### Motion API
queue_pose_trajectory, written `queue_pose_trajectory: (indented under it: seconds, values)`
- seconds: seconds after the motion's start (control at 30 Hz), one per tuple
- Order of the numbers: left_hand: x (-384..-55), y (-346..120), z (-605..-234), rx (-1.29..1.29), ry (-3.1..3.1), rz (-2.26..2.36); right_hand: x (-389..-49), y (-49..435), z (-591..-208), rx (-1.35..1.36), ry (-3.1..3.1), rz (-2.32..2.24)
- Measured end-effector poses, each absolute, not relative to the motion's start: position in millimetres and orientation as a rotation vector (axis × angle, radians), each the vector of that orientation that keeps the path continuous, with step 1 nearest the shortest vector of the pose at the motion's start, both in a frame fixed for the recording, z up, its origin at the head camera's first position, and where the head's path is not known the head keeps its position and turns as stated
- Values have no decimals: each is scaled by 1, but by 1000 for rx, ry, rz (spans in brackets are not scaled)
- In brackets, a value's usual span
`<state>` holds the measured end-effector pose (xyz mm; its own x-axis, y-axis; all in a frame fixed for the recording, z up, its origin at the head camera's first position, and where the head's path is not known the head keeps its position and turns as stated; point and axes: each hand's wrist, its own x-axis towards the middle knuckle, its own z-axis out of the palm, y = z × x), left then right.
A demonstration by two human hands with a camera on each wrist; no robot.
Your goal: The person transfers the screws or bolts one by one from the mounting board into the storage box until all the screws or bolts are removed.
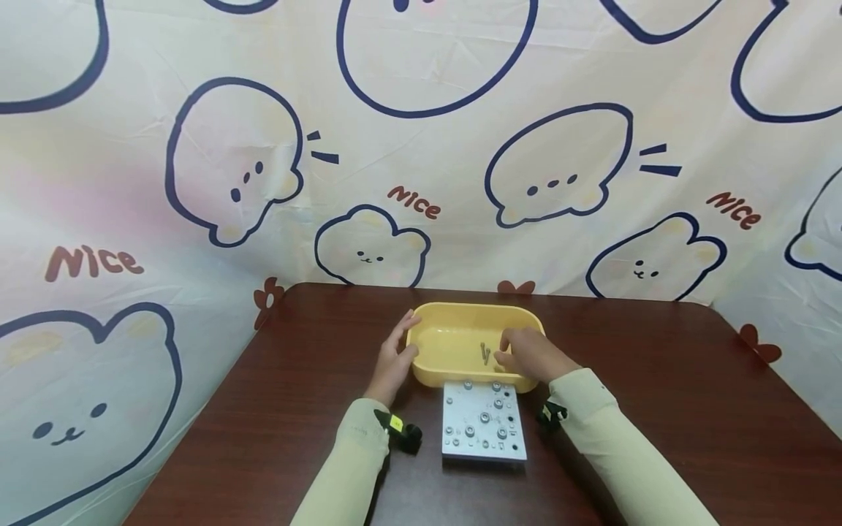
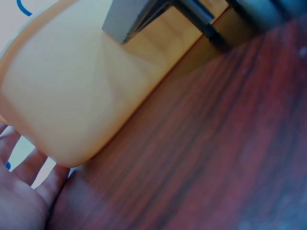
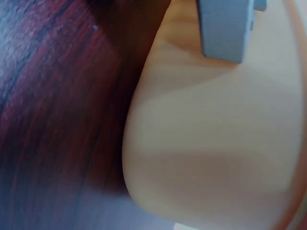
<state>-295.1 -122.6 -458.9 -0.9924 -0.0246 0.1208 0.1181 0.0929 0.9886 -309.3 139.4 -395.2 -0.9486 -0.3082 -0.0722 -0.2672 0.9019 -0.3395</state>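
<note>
A yellow plastic tray [image 1: 447,354] lies on the table, with a few small screws [image 1: 485,353] loose on its floor. My left hand [image 1: 393,361] rests against the tray's left end, fingers extended along the outside near the rim; in the left wrist view its fingers [image 2: 31,165] lie against the tray's corner. My right hand [image 1: 529,353] reaches over the right side into the tray, its fingers bent down beside the screws. I cannot tell whether a screw is between its fingertips. A silver metal plate [image 1: 483,431] with several screw heads sits right at the tray's front wall.
Threaded screw ends [image 2: 196,21] stick out beneath the plate. The dark wood table [image 1: 296,409] reaches back to a printed cloth [image 1: 460,161] that hangs behind and at both sides. Black straps with small devices [image 1: 404,435] sit on both wrists.
</note>
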Motion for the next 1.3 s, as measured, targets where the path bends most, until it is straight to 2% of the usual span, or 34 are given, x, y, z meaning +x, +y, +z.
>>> queue_pose_trajectory:
  seconds: [0.37, 0.8, 1.3]
  values:
    - [-294, -123, -458, -97, -2236, -2054, -299, 142, -383, -496, 3003, -638]
    - [-295, -123, -458, -88, -2247, -2062, -266, 142, -365, -585, 2995, -746]
    - [-294, -123, -457, -118, -2242, -2050, -233, 134, -348, -941, 2648, -759]
